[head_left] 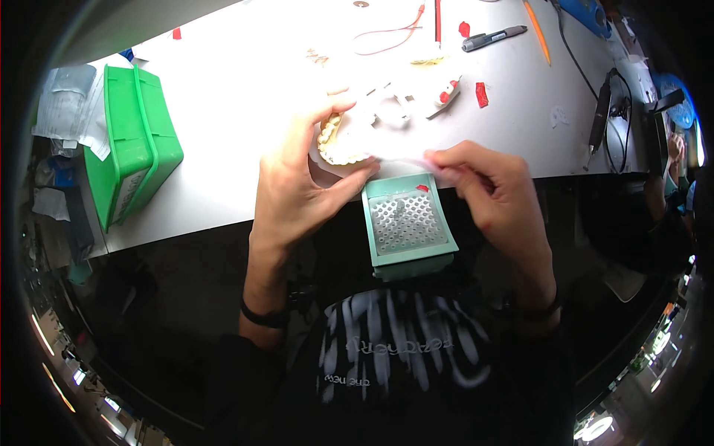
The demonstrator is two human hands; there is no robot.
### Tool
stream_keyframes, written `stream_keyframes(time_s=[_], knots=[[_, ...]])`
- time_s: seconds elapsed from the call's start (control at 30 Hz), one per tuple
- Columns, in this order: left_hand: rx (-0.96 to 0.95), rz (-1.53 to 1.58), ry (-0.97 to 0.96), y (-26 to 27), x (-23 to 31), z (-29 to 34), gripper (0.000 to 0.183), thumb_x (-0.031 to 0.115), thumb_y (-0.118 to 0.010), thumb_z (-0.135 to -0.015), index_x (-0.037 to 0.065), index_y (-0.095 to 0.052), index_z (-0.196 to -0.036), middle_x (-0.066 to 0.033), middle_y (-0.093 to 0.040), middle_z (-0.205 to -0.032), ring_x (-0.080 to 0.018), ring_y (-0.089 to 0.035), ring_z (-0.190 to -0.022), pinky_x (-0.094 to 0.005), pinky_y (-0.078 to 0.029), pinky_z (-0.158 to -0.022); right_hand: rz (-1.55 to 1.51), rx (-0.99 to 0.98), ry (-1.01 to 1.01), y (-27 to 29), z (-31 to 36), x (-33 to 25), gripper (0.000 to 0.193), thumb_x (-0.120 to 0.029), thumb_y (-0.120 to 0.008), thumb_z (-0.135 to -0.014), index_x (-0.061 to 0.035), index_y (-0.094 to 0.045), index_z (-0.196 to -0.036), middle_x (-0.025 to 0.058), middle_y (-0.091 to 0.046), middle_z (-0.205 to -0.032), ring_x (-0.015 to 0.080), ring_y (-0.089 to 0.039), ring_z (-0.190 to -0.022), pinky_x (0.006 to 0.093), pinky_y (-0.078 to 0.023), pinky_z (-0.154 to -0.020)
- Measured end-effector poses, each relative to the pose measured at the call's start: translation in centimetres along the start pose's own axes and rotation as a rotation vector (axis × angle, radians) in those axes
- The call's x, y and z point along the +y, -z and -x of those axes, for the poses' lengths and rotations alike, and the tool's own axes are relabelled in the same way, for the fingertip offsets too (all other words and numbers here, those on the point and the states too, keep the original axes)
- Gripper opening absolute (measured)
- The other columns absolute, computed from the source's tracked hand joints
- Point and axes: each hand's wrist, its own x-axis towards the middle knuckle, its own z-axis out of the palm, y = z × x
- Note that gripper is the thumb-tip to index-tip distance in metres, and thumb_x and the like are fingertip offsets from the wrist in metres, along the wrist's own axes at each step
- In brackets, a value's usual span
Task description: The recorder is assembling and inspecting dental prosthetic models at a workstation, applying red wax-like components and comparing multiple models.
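My left hand (286, 186) curves around a pale dental model (327, 141) with a row of yellowish teeth, gripping it between thumb and fingers just above the bench edge. In my right hand (500, 189) the fingers are pinched on a thin, pale stick-like tool (405, 160), blurred by motion. Its tip reaches toward the front teeth of the model; whether it touches them I cannot tell. Between and below both hands, a mint-green tray with a perforated metal grid (409, 259) juts out from the bench edge, a red scrap (422, 188) on its top.
Behind the model are a whitish curved piece (393, 111) and a small piece with red spots (445, 98). Red scraps (481, 94), a grey pen (494, 38) and an orange pencil (537, 33) lie farther off. Green bins (145, 149) stand left; a corded black handpiece (599, 119) rests right.
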Motion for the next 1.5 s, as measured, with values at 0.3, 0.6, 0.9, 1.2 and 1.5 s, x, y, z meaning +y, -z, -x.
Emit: stream_keyframes(time_s=[0.3,0.6,0.9,1.2,1.5], knots=[[-0.005,0.024,0.004,-0.1,-0.4,0.2,0.067,0.007,-0.09,-0.073,0.001,-0.058,-0.132,-0.0156,-0.07,-0.123,-0.0238,-0.072,-0.111,-0.0336,-0.058,-0.091,-0.092,0.009,0.05,-1.1,0.3,0.7,0.014,0.004,-0.06,-0.096,0.0034,-0.071,-0.105,0.0147,-0.069,-0.076,0.0098,-0.053,-0.06,0.026,-0.043,-0.057],[0.013,-0.001,-0.023,-0.1,-0.3,0.1,0.067,0.007,-0.09,-0.073,0.001,-0.058,-0.131,-0.016,-0.069,-0.126,-0.0247,-0.071,-0.112,-0.0345,-0.057,-0.094,-0.128,-0.026,0.028,-0.9,0.4,0.2,0.014,0.003,-0.061,-0.096,0.003,-0.072,-0.105,0.0055,-0.064,-0.071,0.0042,-0.044,-0.061,0.0236,-0.036,-0.055],[0.011,0.005,-0.032,-0.1,-0.3,0.0,0.068,0.005,-0.09,-0.072,0.0,-0.058,-0.132,-0.0152,-0.069,-0.126,-0.0232,-0.072,-0.111,-0.0328,-0.059,-0.092,-0.068,0.008,-0.047,-0.7,0.2,0.3,0.013,0.003,-0.062,-0.095,0.0024,-0.072,-0.104,0.0084,-0.064,-0.071,0.0068,-0.047,-0.061,0.025,-0.039,-0.056],[0.01,-0.012,0.001,-0.1,-0.2,0.2,0.068,0.007,-0.09,-0.074,-0.003,-0.058,-0.134,-0.0168,-0.072,-0.118,-0.0208,-0.072,-0.108,-0.0324,-0.059,-0.092,-0.013,0.017,-0.105,-0.1,0.0,0.2,0.011,0.003,-0.062,-0.094,0.0024,-0.07,-0.102,0.0115,-0.063,-0.071,0.0092,-0.049,-0.062,0.0267,-0.041,-0.058],[0.004,-0.052,-0.044,-0.2,-0.3,-0.1,0.07,0.008,-0.091,-0.074,-0.004,-0.057,-0.134,-0.0171,-0.072,-0.12,-0.0212,-0.072,-0.109,-0.0321,-0.058,-0.093,0.042,0.015,-0.131,0.3,0.4,0.4,0.012,0.003,-0.062,-0.095,0.003,-0.07,-0.104,0.0151,-0.067,-0.076,0.0126,-0.054,-0.063,0.0273,-0.045,-0.062]])
